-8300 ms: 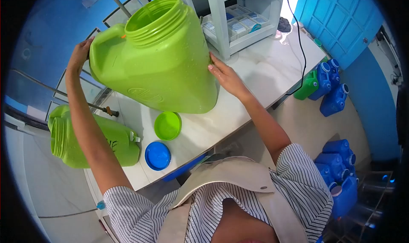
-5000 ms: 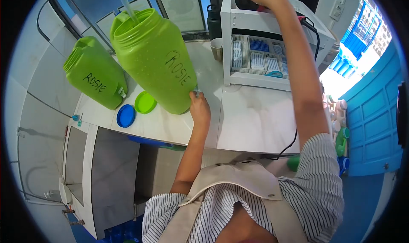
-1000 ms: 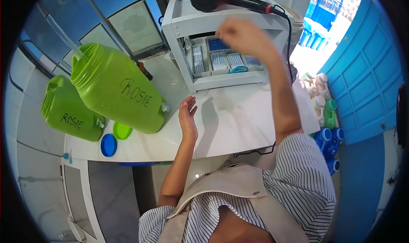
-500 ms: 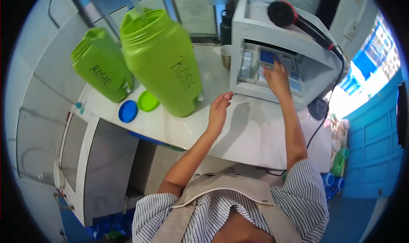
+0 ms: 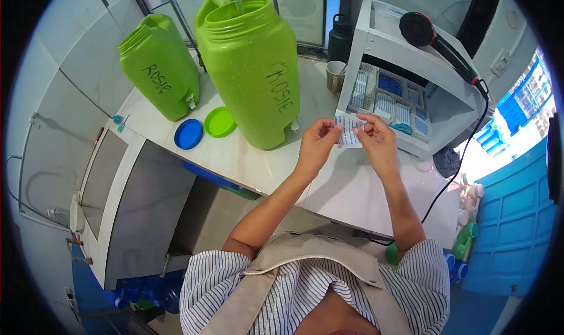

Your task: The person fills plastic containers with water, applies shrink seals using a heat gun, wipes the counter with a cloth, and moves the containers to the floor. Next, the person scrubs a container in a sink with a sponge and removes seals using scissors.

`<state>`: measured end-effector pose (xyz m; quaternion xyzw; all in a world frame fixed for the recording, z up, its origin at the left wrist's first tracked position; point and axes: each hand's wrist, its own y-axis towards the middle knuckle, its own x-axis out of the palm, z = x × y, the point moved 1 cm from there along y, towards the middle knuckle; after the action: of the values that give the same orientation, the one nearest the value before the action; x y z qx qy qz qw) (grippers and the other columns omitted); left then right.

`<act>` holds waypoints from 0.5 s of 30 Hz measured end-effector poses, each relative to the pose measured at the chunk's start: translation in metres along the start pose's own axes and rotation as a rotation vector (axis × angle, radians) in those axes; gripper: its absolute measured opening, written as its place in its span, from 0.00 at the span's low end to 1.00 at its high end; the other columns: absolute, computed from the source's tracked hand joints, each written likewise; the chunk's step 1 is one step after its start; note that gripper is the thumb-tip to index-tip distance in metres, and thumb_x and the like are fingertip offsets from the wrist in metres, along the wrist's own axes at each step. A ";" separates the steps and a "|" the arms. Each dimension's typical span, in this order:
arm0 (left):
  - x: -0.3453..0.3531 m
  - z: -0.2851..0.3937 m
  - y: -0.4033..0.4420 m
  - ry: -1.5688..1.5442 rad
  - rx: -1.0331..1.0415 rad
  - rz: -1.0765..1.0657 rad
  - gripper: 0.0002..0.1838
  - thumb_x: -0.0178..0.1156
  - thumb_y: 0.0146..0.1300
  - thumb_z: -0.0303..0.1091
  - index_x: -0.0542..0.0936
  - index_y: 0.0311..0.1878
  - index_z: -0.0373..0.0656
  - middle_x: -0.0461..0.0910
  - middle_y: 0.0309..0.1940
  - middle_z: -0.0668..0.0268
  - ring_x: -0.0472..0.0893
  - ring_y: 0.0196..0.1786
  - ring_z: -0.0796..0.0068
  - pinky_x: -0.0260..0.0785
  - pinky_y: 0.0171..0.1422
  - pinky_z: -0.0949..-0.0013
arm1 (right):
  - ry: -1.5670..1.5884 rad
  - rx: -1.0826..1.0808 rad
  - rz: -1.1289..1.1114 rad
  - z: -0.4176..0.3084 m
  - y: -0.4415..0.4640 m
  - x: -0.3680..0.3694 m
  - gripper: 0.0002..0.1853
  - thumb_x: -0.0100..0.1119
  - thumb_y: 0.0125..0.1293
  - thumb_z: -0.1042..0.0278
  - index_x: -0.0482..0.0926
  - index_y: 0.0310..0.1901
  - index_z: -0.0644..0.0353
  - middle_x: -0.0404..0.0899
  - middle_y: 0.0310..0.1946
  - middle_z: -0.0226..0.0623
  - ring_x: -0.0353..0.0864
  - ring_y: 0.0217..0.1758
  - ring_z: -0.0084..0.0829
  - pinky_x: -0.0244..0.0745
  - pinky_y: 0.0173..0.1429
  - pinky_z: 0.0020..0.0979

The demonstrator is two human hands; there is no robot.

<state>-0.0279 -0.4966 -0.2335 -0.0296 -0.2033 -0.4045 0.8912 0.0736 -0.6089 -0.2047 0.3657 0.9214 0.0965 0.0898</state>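
Between both hands, in front of the white shelf box, is a small white sheet of printed labels [image 5: 349,130]. My left hand [image 5: 318,144] pinches its left edge between thumb and fingers. My right hand [image 5: 379,144] grips the opposite edge the same way. Just behind them, the white box [image 5: 359,47] holds baskets with stacks of printed sheets [image 5: 383,104] and a blue stack [image 5: 390,85]. Teal-handled scissors [image 5: 402,128] lie at the front of these baskets, beside my right hand.
Two green water containers marked ROSIE, a large one [image 5: 249,82] and another [image 5: 158,70], stand left. Blue [image 5: 188,134] and green [image 5: 220,122] caps lie before them. A mug [image 5: 335,76] and dark bottle [image 5: 341,38] stand behind. A black heat-gun-like tool [image 5: 437,44] rests atop the box, its cord hanging right.
My right hand has come out of the box and back toward me with a label sheet. My left hand has moved right and taken hold of the sheet's other edge.
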 end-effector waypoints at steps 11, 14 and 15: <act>-0.073 0.059 -0.041 -0.112 -0.013 0.106 0.07 0.63 0.57 0.28 0.74 0.26 0.45 0.73 0.24 0.74 0.71 0.29 0.85 0.63 0.37 0.79 | -0.692 -0.440 0.330 -0.130 0.038 -0.049 0.18 0.59 0.60 0.66 0.76 0.52 0.57 0.80 0.44 0.35 0.77 0.42 0.24 0.70 0.47 0.25; -0.132 0.078 -0.053 -0.104 0.140 0.274 0.06 0.61 0.58 0.28 0.75 0.26 0.45 0.73 0.23 0.74 0.67 0.25 0.86 0.58 0.30 0.81 | -1.482 -0.678 0.508 -0.149 0.122 -0.121 0.21 0.55 0.56 0.62 0.74 0.50 0.63 0.75 0.47 0.52 0.74 0.49 0.51 0.69 0.55 0.41; -0.152 0.083 -0.055 0.010 0.218 0.406 0.05 0.60 0.59 0.29 0.77 0.29 0.42 0.73 0.23 0.74 0.68 0.26 0.87 0.59 0.30 0.81 | -1.532 -0.398 0.373 -0.151 0.151 -0.139 0.21 0.56 0.53 0.63 0.75 0.48 0.64 0.77 0.45 0.53 0.76 0.48 0.50 0.70 0.54 0.41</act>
<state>-0.1864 -0.4079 -0.2221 0.0287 -0.2311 -0.1927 0.9532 0.2368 -0.6139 -0.0085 0.4549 0.4935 -0.0050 0.7413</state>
